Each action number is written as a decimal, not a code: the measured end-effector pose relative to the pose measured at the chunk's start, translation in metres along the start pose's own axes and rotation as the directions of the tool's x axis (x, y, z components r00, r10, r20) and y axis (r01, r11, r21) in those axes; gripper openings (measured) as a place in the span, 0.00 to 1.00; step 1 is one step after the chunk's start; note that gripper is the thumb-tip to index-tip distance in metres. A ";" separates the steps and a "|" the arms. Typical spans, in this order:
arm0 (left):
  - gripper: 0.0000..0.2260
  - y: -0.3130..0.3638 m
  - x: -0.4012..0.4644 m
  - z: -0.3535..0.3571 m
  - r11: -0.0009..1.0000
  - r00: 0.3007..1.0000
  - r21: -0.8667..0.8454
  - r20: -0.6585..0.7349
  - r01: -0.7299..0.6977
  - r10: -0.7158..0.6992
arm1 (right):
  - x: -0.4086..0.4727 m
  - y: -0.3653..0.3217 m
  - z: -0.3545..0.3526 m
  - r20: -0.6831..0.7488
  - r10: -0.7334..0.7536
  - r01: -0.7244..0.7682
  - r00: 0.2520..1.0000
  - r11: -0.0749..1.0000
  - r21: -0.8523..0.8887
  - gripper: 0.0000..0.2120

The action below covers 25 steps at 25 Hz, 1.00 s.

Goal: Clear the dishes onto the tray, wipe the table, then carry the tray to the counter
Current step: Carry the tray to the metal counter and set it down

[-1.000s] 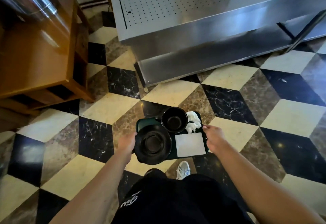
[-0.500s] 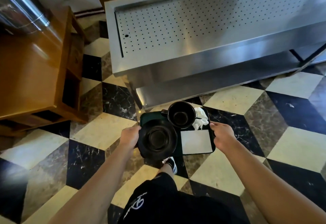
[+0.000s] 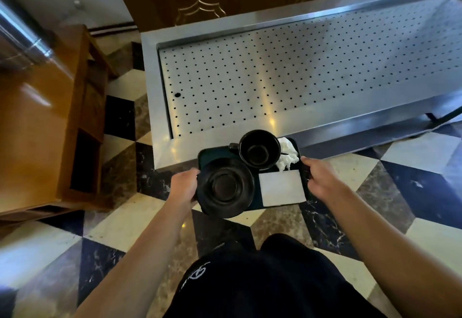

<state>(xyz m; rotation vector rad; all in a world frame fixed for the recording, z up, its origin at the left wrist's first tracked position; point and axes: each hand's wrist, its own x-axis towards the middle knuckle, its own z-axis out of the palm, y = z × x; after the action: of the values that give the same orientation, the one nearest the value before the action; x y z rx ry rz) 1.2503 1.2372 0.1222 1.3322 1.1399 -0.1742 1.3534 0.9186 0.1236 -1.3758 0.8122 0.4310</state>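
I carry a dark green tray (image 3: 212,154) in both hands, level, in front of my waist. My left hand (image 3: 182,187) grips its left edge and my right hand (image 3: 318,180) grips its right edge. On the tray lie a black saucer (image 3: 226,187) at the near left, a black cup (image 3: 260,149) at the far middle, a crumpled white napkin (image 3: 287,155) at the far right, and a flat white folded cloth (image 3: 282,187) at the near right. The tray's far end reaches over the front edge of the steel counter (image 3: 275,80).
The steel counter has a perforated top and a lower shelf. A wooden cabinet (image 3: 37,122) stands to the left with a steel cylinder (image 3: 22,32) on it. Behind the counter is a dark wooden cabinet front (image 3: 200,5). The floor is patterned marble tile.
I have walked closer to the steel counter. The tray, held the same way, has moved from over the floor to the counter's front edge.
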 end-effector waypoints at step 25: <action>0.06 0.191 0.177 0.126 0.982 0.966 -0.142 -0.206 0.125 -0.153 | 0.235 -0.187 0.162 0.145 0.068 -0.012 0.987 0.933 -0.359 0.15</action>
<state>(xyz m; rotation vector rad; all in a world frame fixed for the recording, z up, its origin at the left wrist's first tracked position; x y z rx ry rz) 1.5357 1.2786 0.0988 1.1776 1.4072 -0.0577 1.6823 0.9988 0.0810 -1.6399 0.6538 0.7365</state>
